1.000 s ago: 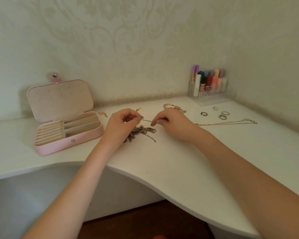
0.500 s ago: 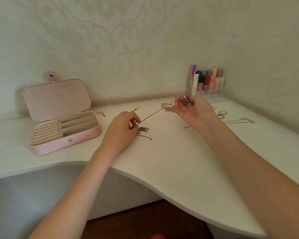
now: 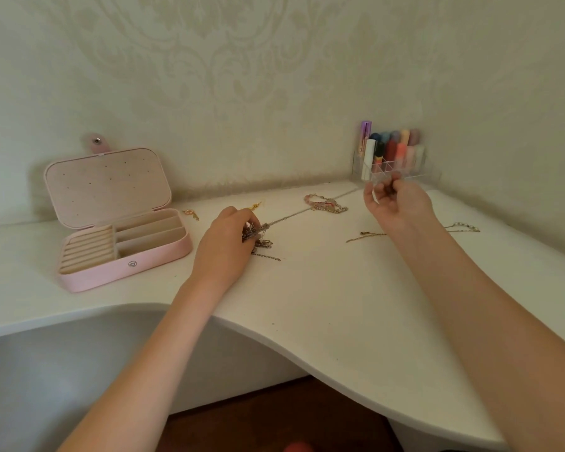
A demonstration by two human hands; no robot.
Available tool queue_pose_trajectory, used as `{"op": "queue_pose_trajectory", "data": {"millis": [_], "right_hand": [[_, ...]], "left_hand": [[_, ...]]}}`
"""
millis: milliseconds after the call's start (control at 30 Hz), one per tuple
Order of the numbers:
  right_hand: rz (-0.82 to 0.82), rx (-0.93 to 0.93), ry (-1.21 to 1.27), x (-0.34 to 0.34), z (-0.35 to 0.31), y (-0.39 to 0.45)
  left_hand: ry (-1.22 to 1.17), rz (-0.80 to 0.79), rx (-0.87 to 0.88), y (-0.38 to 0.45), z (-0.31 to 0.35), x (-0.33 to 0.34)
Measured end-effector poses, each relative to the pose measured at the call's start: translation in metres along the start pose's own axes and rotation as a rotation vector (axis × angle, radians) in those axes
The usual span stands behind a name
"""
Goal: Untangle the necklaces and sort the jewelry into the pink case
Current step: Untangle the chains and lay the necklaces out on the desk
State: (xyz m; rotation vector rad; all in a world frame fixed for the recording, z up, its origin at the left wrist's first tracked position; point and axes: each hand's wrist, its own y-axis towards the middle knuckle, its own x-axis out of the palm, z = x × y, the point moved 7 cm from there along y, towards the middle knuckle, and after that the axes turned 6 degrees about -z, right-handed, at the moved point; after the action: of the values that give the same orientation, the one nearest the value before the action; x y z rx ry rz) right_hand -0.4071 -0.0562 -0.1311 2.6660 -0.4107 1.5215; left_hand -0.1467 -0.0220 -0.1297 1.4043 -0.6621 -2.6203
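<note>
The pink case (image 3: 163, 257) lies open at the left of the white desk, its ring rolls and compartments showing. My left hand (image 3: 225, 243) pinches a dark tangle of chains (image 3: 258, 236) against the desk. A thin silver chain (image 3: 294, 215) runs taut from that tangle up to my right hand (image 3: 395, 203), which is raised and pinches its far end. A pink beaded bracelet (image 3: 320, 203) lies under the stretched chain. A gold necklace (image 3: 366, 236) lies at the right, partly hidden by my right forearm.
A clear organiser (image 3: 392, 158) with coloured tubes stands in the back corner. Small gold earrings (image 3: 191, 213) lie beside the case. The desk's curved front edge (image 3: 274, 331) dips toward me. Walls close in behind and on the right.
My right hand has drawn the silver chain farther right and upward, out of the tangle. My left hand stays on the tangle, holding it down.
</note>
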Motion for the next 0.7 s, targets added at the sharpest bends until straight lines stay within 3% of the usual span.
{"op": "queue_pose_trajectory", "data": {"millis": [133, 333, 500, 700], "right_hand": [[0.074, -0.017, 0.086, -0.011, -0.007, 0.001], [0.073, -0.006, -0.026, -0.010, -0.006, -0.002], [0.059, -0.088, -0.615, 0.000, -0.016, -0.007], [-0.293, -0.058, -1.258, 0.034, 0.015, -0.026]], "left_hand": [[0.040, -0.010, 0.012, 0.000, 0.001, 0.000], [0.024, 0.040, -0.055, 0.000, -0.008, -0.002], [-0.176, 0.097, -0.079, 0.003, -0.014, -0.006], [-0.866, 0.030, -0.248, 0.002, -0.025, -0.002]]}}
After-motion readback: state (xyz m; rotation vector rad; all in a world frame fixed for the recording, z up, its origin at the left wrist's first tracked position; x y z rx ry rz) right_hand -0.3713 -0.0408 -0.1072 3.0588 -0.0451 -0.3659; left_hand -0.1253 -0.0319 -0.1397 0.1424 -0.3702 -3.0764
